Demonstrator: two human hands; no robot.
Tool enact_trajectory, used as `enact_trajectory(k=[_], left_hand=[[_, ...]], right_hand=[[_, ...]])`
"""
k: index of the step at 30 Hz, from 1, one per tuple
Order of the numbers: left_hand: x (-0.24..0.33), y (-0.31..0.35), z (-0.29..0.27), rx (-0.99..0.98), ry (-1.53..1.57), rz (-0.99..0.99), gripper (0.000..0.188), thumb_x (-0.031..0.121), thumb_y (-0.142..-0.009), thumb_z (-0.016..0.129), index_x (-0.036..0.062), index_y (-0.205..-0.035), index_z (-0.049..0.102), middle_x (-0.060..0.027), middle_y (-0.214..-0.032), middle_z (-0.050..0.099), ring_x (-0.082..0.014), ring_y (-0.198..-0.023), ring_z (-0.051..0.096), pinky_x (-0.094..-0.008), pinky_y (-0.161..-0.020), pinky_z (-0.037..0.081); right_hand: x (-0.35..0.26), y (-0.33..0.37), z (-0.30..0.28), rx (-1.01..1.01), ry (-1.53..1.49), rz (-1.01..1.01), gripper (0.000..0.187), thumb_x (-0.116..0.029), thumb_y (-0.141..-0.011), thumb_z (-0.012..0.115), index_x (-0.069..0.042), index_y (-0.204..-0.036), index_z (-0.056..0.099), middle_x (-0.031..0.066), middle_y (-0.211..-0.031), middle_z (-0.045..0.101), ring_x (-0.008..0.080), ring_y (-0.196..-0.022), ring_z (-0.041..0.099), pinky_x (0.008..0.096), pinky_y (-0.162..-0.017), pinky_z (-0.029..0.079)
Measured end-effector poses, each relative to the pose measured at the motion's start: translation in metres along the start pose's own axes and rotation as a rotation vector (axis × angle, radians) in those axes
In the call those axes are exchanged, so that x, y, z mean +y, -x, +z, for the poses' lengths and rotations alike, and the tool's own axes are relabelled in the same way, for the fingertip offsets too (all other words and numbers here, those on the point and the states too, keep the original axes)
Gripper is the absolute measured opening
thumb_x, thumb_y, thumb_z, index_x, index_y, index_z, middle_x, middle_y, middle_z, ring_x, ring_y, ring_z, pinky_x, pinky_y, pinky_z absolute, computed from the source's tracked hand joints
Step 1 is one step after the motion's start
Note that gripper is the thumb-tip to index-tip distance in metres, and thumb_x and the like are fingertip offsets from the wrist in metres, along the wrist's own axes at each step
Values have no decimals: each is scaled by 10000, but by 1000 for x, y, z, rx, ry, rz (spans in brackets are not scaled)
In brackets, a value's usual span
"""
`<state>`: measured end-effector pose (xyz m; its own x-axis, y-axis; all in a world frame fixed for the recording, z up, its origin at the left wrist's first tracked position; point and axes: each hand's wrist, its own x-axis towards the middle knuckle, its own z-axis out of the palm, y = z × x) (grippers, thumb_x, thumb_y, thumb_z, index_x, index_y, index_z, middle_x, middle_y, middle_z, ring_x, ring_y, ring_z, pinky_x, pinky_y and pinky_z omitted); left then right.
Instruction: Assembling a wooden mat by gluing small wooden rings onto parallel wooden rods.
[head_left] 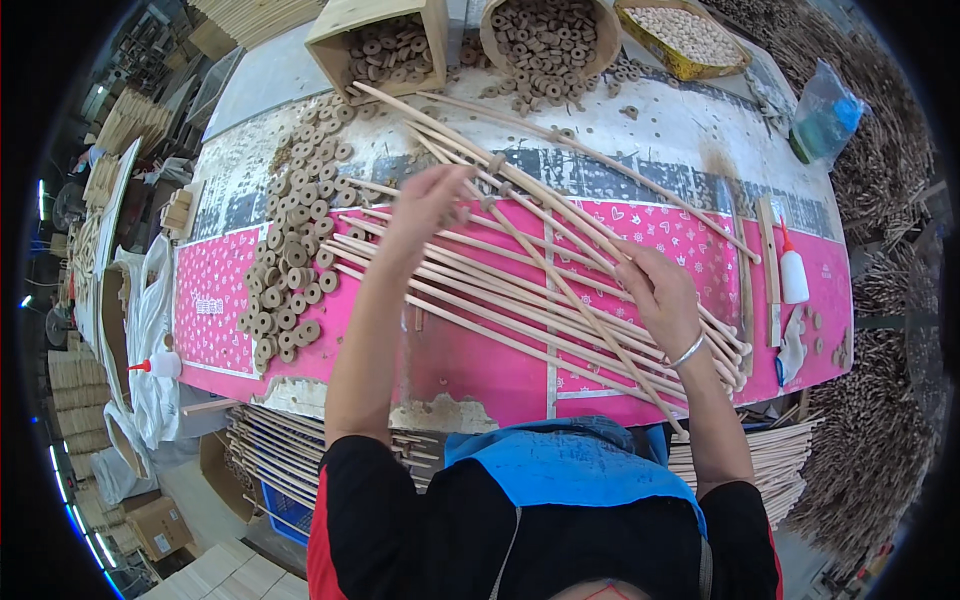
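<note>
Wooden rods [563,208] are laid aslant across the counter [690,115], some gripped in the right hand [660,290], seemingly for steadiness; the left hand [432,205] is blurred near their upper ends – whether anything is pinched cannot be told. Loose rings [265,325] are heaped leftward, presumably within reach – hearts and slight white lettering are printed on the pink cover [330,360]

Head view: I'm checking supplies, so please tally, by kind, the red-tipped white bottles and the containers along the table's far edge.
Red-tipped white bottles: 2
Wooden box: 1
Round tub: 1
Yellow tray: 1
Total: 5
</note>
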<state>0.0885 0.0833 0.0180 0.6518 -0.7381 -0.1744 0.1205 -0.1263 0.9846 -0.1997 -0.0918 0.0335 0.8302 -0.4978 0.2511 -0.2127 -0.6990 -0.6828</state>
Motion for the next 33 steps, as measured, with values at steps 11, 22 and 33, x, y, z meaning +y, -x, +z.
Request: enact_trajectory(k=[11, 22, 33], left_hand=[[-21, 10, -73, 237, 942, -138, 410, 36, -964, 658, -63, -1346, 546, -130, -1118, 586, -175, -890, 633, -198, -545, 428], [-38, 10, -48, 183, 1114, -72, 386, 86, -1016, 599, -13, -1381, 525, -165, -1167, 623, -197, -865, 628, -200, -548, 455], [-27, 38, -10, 100, 723, -24, 416, 40, -993, 527, -38, -1400, 497, -173, -1252, 661, -173, -950, 677, -223, -666, 536]], right_hand=[[7, 22, 19, -253, 147, 110, 457, -123, -838, 662, -60, -1290, 640, 157, -971, 711, 308, -883, 687, 432, -779, 546], [40, 13, 16, -165, 506, -10, 880, -306, -782, 812, -147, -1540, 393, 143, -1358, 549, 337, -1234, 527, 481, -1038, 416], [7, -1, -1, -61, 194, -116, 503, -136, -825, 744, -70, -1313, 640, 161, -1170, 671, 335, -1060, 631, 417, -927, 495]])
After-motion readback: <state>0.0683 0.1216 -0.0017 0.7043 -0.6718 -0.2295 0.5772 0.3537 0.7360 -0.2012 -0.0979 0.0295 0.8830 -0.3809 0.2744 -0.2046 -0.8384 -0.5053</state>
